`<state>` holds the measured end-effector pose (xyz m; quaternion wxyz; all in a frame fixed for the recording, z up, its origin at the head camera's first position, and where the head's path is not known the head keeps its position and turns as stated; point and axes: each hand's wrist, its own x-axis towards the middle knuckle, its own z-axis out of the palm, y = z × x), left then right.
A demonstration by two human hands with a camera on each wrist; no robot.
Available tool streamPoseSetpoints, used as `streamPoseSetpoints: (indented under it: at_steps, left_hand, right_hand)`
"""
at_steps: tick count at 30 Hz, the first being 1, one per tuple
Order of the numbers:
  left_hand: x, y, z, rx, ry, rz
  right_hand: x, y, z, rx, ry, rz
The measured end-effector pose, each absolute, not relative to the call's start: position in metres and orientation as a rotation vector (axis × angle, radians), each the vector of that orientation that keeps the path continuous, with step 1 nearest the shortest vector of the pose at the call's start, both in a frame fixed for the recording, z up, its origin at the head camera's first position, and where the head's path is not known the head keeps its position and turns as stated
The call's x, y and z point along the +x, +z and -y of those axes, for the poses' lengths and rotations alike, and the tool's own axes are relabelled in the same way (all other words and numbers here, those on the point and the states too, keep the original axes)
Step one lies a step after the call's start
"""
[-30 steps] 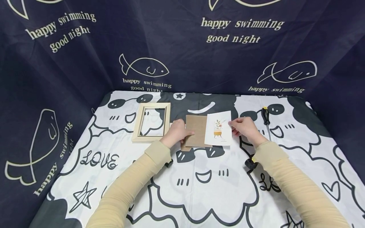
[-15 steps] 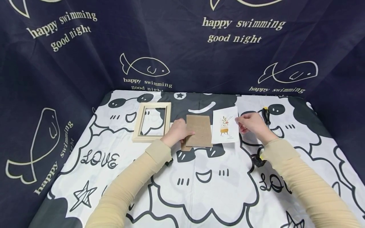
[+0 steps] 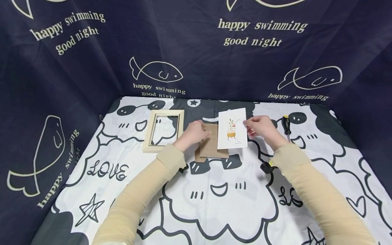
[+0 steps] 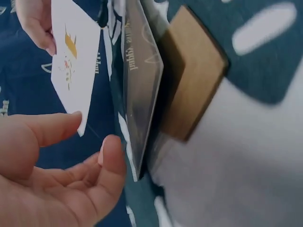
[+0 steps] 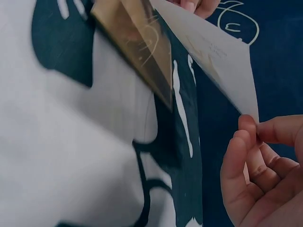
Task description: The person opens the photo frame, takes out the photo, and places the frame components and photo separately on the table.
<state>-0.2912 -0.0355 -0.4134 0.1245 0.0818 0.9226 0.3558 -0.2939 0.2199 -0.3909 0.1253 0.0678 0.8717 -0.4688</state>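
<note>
My right hand (image 3: pixel 261 128) pinches the right edge of a white card (image 3: pixel 232 140) printed with a potted plant. The card is raised and tilted over the right part of a brown backing board (image 3: pixel 209 149). A glossy surface on the board (image 4: pixel 142 80) mirrors lettering in the left wrist view. My left hand (image 3: pixel 194 133) hovers over the board's left side; its thumb and fingers are parted, with a fingertip right at the card's corner in the left wrist view. Another brown piece (image 4: pixel 196 71) sticks out beneath the board.
A pale wooden picture frame (image 3: pixel 159 148) lies left of the board. A screwdriver (image 3: pixel 286 125) with a black and yellow handle lies at the right. A black and yellow object (image 3: pixel 267 167) shows beside my right sleeve, and a dark object (image 3: pixel 183 168) by my left.
The card went right off the board, then came back left and up over it. My left hand has let go of the board's left edge and lifted toward the card.
</note>
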Motion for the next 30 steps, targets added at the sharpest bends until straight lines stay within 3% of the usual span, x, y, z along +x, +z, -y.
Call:
streamPoseSetpoints:
  at_steps: [12,30]
  left_hand:
    - [-0.306,-0.427,0.040,0.049,1.573,-2.322]
    - [-0.314,-0.435,0.041,-0.054,1.428,-2.488]
  right_hand:
    - [-0.309,-0.404,-0.189,0.134,-1.511,-2.453]
    - [-0.323,-0.437,-0.173,0.239,-1.557,-2.302]
